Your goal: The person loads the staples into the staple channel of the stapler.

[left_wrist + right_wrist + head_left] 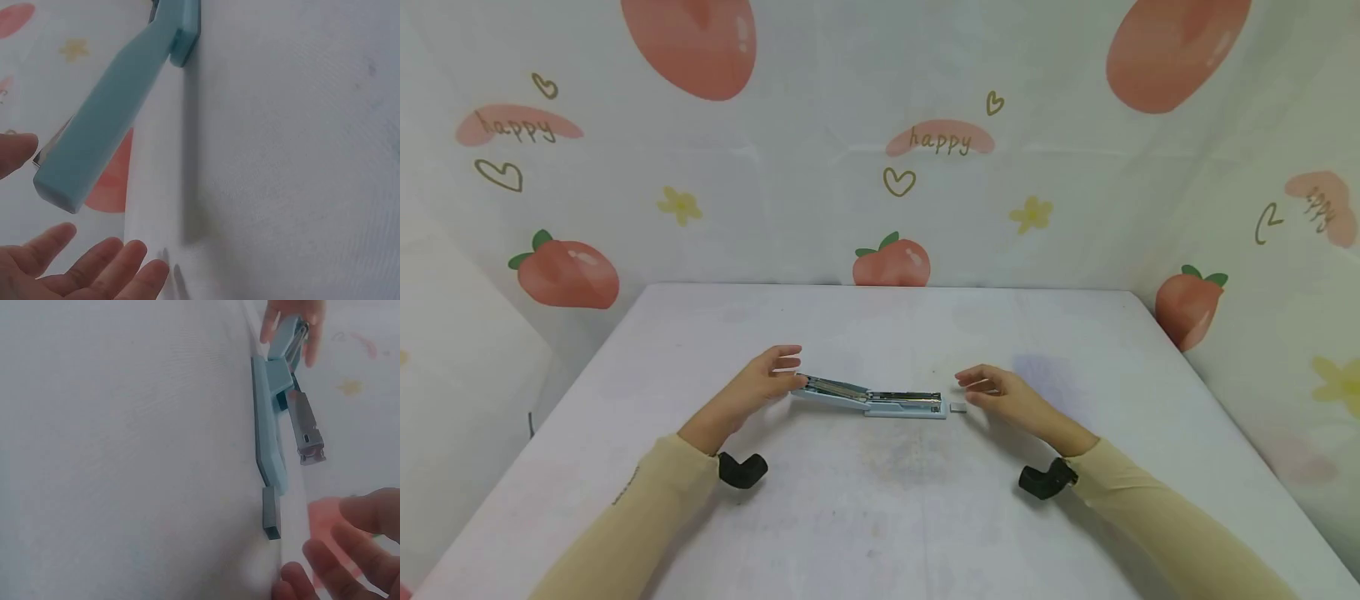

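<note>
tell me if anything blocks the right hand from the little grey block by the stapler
Nothing visible does: no object shows between the right hand and the grey block. The opened stapler lies on the block's other side, away from that hand.

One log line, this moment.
stapler: hinged wide, on table | left hand: by raised cover | right hand: near staple strip | staple strip: on table, beside base

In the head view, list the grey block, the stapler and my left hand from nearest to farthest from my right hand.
1. Grey block: just left of your right hand.
2. Stapler: opened out, left of the block.
3. Left hand: at the stapler's left end.
</note>
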`<action>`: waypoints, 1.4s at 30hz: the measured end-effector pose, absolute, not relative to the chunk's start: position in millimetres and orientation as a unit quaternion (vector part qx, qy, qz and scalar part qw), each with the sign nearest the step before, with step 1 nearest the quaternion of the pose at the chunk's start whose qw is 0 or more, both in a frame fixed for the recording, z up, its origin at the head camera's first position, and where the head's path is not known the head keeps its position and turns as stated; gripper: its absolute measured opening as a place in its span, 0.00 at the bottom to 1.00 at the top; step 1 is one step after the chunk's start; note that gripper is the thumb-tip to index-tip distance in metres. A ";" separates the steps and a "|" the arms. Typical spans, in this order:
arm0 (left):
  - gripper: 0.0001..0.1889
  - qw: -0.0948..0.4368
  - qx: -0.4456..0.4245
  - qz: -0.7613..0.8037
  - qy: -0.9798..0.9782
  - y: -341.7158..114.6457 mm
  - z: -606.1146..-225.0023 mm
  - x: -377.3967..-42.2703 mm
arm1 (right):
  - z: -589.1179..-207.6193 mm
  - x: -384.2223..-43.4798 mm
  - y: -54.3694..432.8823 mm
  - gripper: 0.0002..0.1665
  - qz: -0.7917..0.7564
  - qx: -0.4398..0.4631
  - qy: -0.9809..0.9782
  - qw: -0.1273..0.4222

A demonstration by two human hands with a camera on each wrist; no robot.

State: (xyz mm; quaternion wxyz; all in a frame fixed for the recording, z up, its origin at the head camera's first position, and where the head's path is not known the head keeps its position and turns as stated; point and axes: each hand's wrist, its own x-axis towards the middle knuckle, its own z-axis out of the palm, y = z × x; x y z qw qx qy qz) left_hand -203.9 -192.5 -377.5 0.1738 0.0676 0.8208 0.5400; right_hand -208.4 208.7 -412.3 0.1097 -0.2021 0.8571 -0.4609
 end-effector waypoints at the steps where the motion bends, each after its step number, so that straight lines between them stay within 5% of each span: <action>1: 0.37 0.175 0.073 0.540 0.820 -192.6 -378.6 -203.9 | -413.2 -209.2 208.5 0.20 -0.459 -0.204 0.857 0.112; 42: 0.23 0.198 0.095 0.544 0.810 -184.8 -388.5 -205.9 | -413.7 -224.7 197.3 0.16 -0.405 -0.231 0.866 0.179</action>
